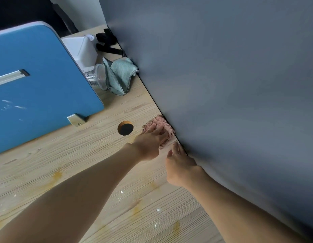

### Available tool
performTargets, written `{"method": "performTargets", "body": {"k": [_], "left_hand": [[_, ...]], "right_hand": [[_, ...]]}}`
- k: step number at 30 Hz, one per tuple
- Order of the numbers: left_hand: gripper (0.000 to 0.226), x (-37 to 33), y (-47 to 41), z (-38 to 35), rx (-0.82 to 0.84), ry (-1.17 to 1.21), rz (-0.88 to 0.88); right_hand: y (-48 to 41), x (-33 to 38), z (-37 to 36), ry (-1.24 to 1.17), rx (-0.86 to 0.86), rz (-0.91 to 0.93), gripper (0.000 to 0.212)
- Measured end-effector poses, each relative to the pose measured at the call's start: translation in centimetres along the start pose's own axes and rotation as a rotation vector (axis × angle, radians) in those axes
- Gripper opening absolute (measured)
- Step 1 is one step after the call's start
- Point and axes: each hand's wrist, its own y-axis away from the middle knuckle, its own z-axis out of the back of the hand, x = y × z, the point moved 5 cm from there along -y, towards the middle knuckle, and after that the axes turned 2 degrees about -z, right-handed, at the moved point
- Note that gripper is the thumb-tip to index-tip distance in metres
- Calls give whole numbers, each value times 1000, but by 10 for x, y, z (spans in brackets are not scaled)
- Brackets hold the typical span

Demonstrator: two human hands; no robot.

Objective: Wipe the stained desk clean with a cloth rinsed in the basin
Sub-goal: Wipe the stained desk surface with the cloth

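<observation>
Left hand flat, fingers straight, pressing crumpled pink fluffy cloth onto pale wood-grain surface, tight against grey wall panel. Right hand just behind those fingers, loosely extended, holding nothing. Yellow stains well behind both, unwiped. Likely trouble: cloth edge catching in round cork-rimmed cable hole just left of fingers, or smearing yellow wider once dragged back.

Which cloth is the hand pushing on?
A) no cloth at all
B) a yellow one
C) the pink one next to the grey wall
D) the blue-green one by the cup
C: the left hand presses flat on the pink cloth right beside the grey panel, while the teal cloth lies apart, farther back by the plastic cup.
</observation>
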Motion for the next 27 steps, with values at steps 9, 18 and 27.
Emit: {"method": "performTargets", "body": {"k": [9, 18, 27], "left_hand": [[78, 22, 15, -10, 19, -36, 21], [75, 25, 0, 5, 16, -10, 34], [77, 29, -27, 21, -23, -28, 42]], "right_hand": [[-12, 4, 30, 39, -87, 17, 58], [-20, 12, 28, -21, -1, 13, 63], [-30, 6, 13, 1, -16, 27, 72]]}}
